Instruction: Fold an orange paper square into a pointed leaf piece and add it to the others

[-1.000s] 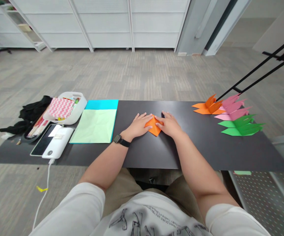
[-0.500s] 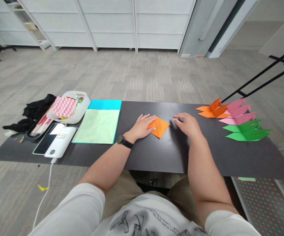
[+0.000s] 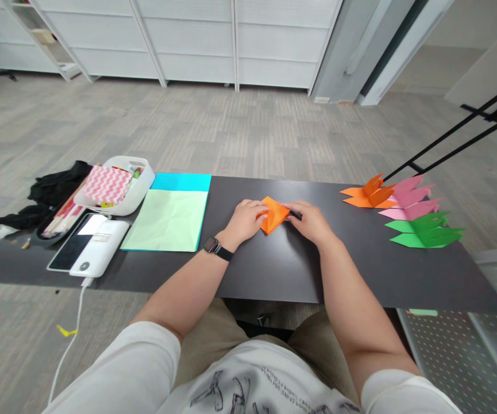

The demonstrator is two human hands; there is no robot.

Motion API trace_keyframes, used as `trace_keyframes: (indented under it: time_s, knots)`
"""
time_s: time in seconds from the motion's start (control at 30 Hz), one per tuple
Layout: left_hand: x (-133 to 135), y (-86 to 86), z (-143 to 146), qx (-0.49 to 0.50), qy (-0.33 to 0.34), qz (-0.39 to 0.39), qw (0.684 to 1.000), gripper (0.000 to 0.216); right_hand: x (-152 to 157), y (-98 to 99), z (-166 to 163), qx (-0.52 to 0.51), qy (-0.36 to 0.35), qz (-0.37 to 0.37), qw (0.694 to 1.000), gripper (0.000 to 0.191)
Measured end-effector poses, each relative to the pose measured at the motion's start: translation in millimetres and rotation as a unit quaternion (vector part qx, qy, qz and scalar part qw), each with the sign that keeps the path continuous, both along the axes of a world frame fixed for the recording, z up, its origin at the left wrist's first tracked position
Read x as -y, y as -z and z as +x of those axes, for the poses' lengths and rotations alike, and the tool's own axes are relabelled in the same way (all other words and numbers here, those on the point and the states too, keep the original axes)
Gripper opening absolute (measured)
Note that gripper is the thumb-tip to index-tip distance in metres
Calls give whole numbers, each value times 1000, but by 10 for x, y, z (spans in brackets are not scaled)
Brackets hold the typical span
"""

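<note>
A folded diamond of orange paper lies on the dark table in front of me, between my two hands. My left hand, with a black watch on its wrist, grips the paper's left side, thumb and fingers closed at its edge. At the right corner, the fingertips of my right hand touch the paper. A small black object sticks out from that closed hand; most of it is hidden, so its kind cannot be made out.
Pale green and blue paper sheets lie left of my hands. Farther left are a white basket, a phone, a white power bank and black cloth. Orange, pink and green folded paper shapes stand right.
My right hand has moved left to the orange paper's right corner, with the black object in it. My left hand has gone from lying flat on the paper to gripping its edge.
</note>
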State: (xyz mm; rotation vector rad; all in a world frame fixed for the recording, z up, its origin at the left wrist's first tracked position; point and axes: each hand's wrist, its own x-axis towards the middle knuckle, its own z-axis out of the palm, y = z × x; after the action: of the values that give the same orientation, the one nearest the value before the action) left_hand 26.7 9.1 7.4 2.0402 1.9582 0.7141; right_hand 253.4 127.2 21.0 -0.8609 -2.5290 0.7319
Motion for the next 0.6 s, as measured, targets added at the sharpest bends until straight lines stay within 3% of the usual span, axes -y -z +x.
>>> trace_keyframes:
  time_s: [0.27, 0.6]
  knots:
    - [39, 20, 33, -1, 31, -16, 999, 32, 27, 20, -37, -22, -5, 11, 1000, 43]
    - [45, 39, 35, -30, 53, -25, 998, 26, -95, 196, -11, 32, -11, 42, 999, 38]
